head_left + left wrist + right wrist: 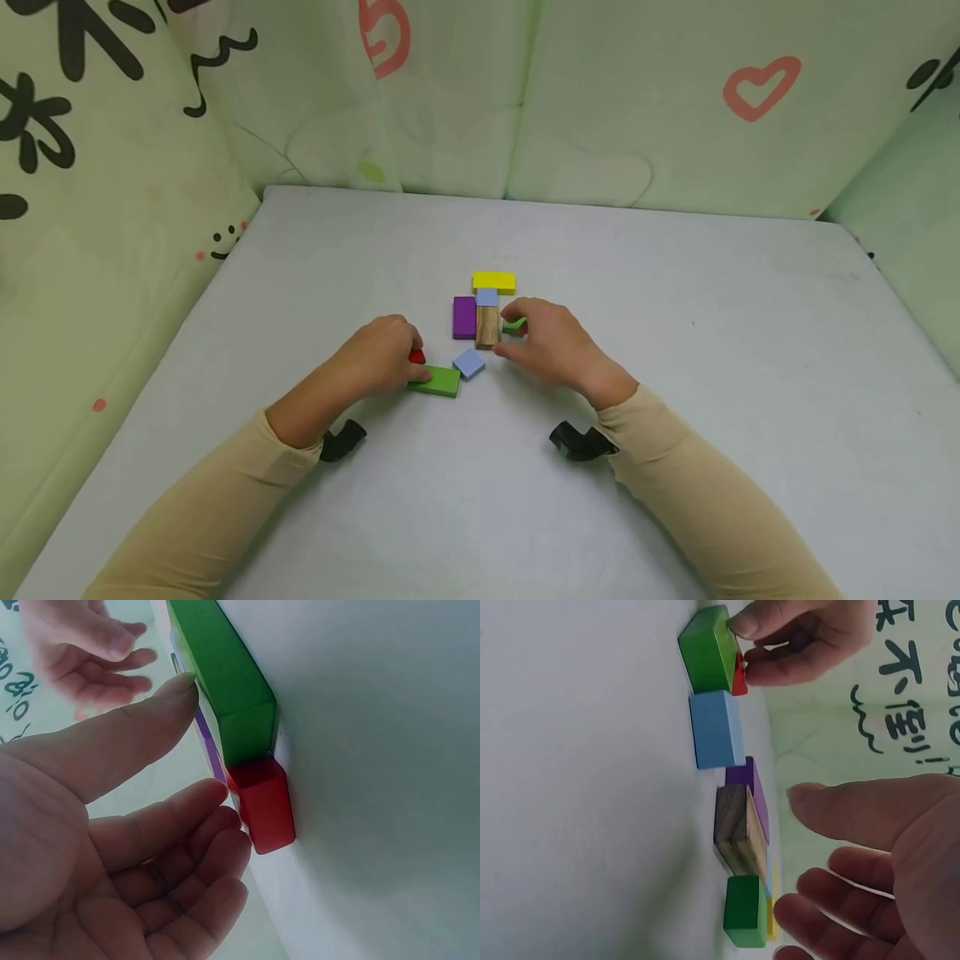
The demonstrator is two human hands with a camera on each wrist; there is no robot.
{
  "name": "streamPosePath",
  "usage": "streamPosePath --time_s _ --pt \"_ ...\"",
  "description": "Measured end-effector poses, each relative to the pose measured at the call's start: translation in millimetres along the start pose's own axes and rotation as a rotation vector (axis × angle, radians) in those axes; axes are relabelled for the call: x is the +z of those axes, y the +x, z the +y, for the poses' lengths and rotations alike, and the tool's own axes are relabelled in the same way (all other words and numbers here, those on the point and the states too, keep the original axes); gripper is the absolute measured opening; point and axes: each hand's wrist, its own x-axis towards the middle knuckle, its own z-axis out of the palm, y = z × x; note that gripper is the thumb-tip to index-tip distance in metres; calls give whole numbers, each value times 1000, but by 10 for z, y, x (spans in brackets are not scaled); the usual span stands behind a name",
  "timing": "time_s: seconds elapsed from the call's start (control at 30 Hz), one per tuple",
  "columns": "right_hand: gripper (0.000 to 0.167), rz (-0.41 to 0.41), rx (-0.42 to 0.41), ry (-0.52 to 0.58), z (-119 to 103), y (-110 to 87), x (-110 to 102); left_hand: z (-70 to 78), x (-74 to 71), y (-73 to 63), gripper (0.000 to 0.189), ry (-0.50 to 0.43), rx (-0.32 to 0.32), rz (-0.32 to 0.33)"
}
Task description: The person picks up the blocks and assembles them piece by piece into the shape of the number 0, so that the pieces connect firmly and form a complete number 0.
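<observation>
My left hand [378, 357] rests at a long green block [438, 382] and a small red block [265, 806]. Its thumb touches the green block's upper edge, while the loosely bent fingers lie along the red block. Just right of that pair, a blue block [469, 364] sits at an angle with a corner by the green one. My right hand [551, 343] hovers with thumb and fingers spread over a wooden block [487, 327] and a small green block [745, 911]. In the head view its fingers partly cover that green block. Nothing is held in it.
A purple block [464, 317] lies along the wooden block's left side. Beyond the wooden block are a second blue block [487, 297] and a yellow block [494, 282] lying crosswise. All lie on a white table [675, 333], backed by a pale green printed curtain [637, 100].
</observation>
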Motion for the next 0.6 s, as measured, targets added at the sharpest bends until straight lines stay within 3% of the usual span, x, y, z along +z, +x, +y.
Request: streamPosePath --time_s 0.43,0.6 --pt "39 -25 20 -34 169 115 35 -20 12 12 39 7 1 0" --pt "48 -20 27 -35 175 152 34 -23 19 15 38 4 3 1"
